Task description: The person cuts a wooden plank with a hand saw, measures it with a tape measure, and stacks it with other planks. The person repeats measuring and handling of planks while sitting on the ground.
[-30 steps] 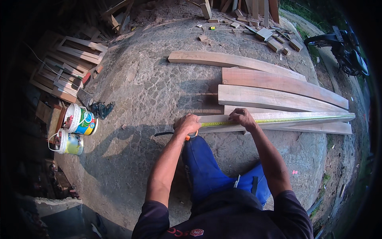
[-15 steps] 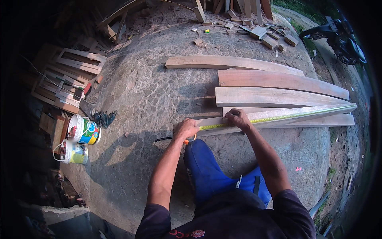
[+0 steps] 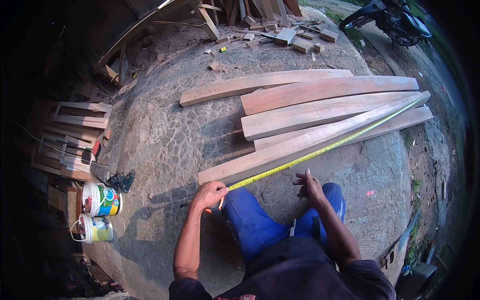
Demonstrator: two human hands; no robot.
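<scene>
My left hand (image 3: 207, 195) is closed around a tape measure (image 3: 221, 204), whose orange and dark case shows below the fingers, by the near left end of a long wooden beam (image 3: 272, 152). From there the yellow tape blade (image 3: 300, 159) stretches out along the beam's near side, up to its far right end. How the blade is held at that end is too small to tell. My right hand (image 3: 310, 187) is empty, its fingers apart, above the floor between my knees and just short of the blade.
Several more planks lie beyond the beam, among them a reddish plank (image 3: 330, 92) and a pale curved one (image 3: 265, 84). Two white buckets (image 3: 102, 200) stand at left near slatted wooden frames (image 3: 80, 117). Wood offcuts (image 3: 302, 45) are scattered at the back, and a motorcycle (image 3: 390, 22) is parked far right.
My right hand has come off the beam and drawn back toward me, opening. The blade has shifted from the beam's top to its near side. The view has turned, slanting the beam.
</scene>
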